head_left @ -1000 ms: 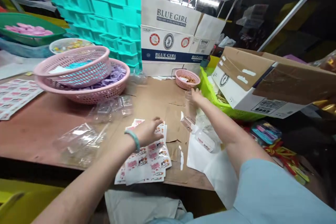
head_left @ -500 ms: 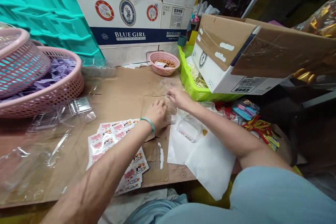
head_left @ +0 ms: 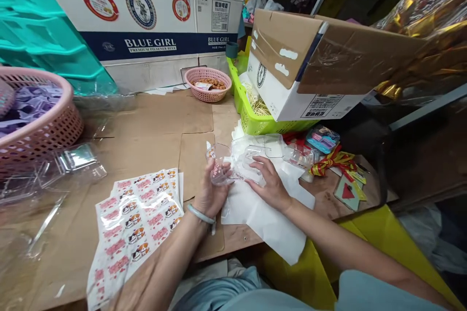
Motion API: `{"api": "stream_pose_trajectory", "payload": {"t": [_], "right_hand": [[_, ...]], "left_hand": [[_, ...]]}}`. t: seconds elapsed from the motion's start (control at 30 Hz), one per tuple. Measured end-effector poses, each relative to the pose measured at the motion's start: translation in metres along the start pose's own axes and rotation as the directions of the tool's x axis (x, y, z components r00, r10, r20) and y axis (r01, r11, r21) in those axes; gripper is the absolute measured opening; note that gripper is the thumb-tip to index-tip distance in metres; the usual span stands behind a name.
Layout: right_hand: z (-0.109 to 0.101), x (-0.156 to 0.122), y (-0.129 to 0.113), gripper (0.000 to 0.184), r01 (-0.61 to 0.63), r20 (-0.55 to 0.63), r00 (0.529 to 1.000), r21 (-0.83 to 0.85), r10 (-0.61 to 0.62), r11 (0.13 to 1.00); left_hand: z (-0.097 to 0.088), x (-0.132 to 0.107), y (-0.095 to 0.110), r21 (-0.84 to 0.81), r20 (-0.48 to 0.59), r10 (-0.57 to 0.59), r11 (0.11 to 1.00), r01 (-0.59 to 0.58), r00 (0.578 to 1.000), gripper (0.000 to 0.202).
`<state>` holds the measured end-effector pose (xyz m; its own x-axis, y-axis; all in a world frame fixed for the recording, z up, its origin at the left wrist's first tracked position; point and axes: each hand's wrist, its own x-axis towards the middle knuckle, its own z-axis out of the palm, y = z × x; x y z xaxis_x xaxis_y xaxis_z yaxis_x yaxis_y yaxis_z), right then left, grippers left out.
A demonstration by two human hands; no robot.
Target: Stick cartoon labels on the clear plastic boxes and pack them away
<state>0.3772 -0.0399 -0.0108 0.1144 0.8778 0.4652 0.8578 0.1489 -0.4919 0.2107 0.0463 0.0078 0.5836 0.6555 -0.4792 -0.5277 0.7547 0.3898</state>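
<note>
Between my hands is a clear plastic box (head_left: pixel 221 161), seemingly open in two halves, with pink print showing on its left part. My left hand (head_left: pixel 210 193), a pale band at its wrist, wraps round that left part. On the right part, the fingers and thumb of my right hand (head_left: pixel 270 185) are curved and grip the edge. White paper sheets (head_left: pixel 268 223) lie beneath. Several sticker sheets (head_left: pixel 146 214) with cats and pink lettering lie by my left forearm. More clear plastic packaging (head_left: pixel 299 155) rests right of my right hand.
Pink baskets stand left, one with purple packets (head_left: pixel 32 102), and a small pink basket (head_left: pixel 207 77) with brown contents stands at the back. A green basket (head_left: pixel 255 124) supports a tilted carton (head_left: pixel 292 68). Red-yellow ribbons (head_left: pixel 333 163) lie right. Beer cartons (head_left: pixel 146 43) wall the back.
Both hands have come nearer and apart, from over the cardboard to above the white paper, now with the clear box between them. The view has shifted right.
</note>
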Motion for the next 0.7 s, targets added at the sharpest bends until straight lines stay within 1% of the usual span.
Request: {"api": "stream_pose_trajectory", "payload": {"t": [0.07, 0.13, 0.2, 0.23, 0.27, 0.3, 0.33, 0.37, 0.4, 0.43, 0.47, 0.53, 0.6, 0.63, 0.7], "right_hand": [[0.005, 0.004, -0.009, 0.023, -0.01, -0.073, 0.997, 0.061, 0.015, 0.998], [0.008, 0.006, -0.021, 0.019, 0.013, -0.129, 0.992, 0.097, 0.0, 0.995], [0.011, 0.009, -0.035, 0.017, 0.048, -0.162, 0.986, 0.139, -0.026, 0.989], [0.012, 0.011, -0.042, 0.016, 0.068, -0.164, 0.986, 0.167, -0.04, 0.984], [0.013, 0.015, -0.05, 0.016, 0.098, -0.152, 0.986, 0.193, -0.069, 0.976], [0.014, 0.019, -0.058, 0.019, 0.148, -0.127, 0.984, 0.213, -0.123, 0.966], [0.016, 0.025, -0.067, 0.023, 0.219, -0.09, 0.975, 0.226, -0.203, 0.949], [0.019, 0.031, -0.077, 0.03, 0.303, -0.051, 0.953, 0.234, -0.299, 0.924], [0.025, 0.039, -0.089, 0.038, 0.391, -0.015, 0.917, 0.243, -0.399, 0.888], [0.033, 0.047, -0.102, 0.047, 0.479, 0.014, 0.867, 0.259, -0.499, 0.839], [0.043, 0.055, -0.118, 0.054, 0.562, 0.024, 0.806, 0.285, -0.592, 0.777], [0.071, 0.069, -0.163, 0.063, 0.696, 0.023, 0.656, 0.368, -0.755, 0.616], [0.104, 0.075, -0.224, 0.066, 0.77, 0.002, 0.489, 0.468, -0.872, 0.433], [0.121, 0.073, -0.261, 0.065, 0.781, -0.016, 0.416, 0.519, -0.909, 0.348], [0.155, 0.06, -0.342, 0.062, 0.759, -0.05, 0.28, 0.623, -0.959, 0.189]], "left_hand": [[0.0, -0.003, 0.004, -0.011, -0.011, 0.032, 0.999, -0.032, 0.999, 0.042], [0.001, -0.01, 0.009, -0.047, 0.033, 0.045, 0.998, -0.044, 0.998, 0.045], [0.002, -0.021, 0.014, -0.093, 0.068, 0.055, 0.994, -0.049, 0.996, 0.046], [0.002, -0.027, 0.018, -0.105, 0.063, 0.066, 0.993, -0.059, 0.996, 0.045], [0.001, -0.034, 0.023, -0.111, 0.039, 0.094, 0.99, -0.089, 0.995, 0.045], [0.0, -0.043, 0.03, -0.111, 0.004, 0.137, 0.984, -0.136, 0.991, 0.045], [-0.003, -0.055, 0.038, -0.112, -0.029, 0.19, 0.975, -0.192, 0.981, 0.045], [-0.007, -0.068, 0.047, -0.117, -0.052, 0.249, 0.96, -0.253, 0.967, 0.045], [-0.014, -0.084, 0.058, -0.128, -0.064, 0.315, 0.939, -0.321, 0.947, 0.045], [-0.021, -0.103, 0.069, -0.139, -0.066, 0.382, 0.911, -0.387, 0.922, 0.046], [-0.031, -0.125, 0.08, -0.148, -0.065, 0.45, 0.878, -0.454, 0.891, 0.046], [-0.057, -0.176, 0.1, -0.145, -0.09, 0.586, 0.792, -0.593, 0.805, 0.047], [-0.089, -0.237, 0.114, -0.109, -0.157, 0.701, 0.688, -0.717, 0.696, 0.05], [-0.109, -0.271, 0.119, -0.083, -0.199, 0.74, 0.64, -0.764, 0.642, 0.052], [-0.152, -0.343, 0.126, -0.023, -0.284, 0.788, 0.564, -0.825, 0.546, 0.057]]}}
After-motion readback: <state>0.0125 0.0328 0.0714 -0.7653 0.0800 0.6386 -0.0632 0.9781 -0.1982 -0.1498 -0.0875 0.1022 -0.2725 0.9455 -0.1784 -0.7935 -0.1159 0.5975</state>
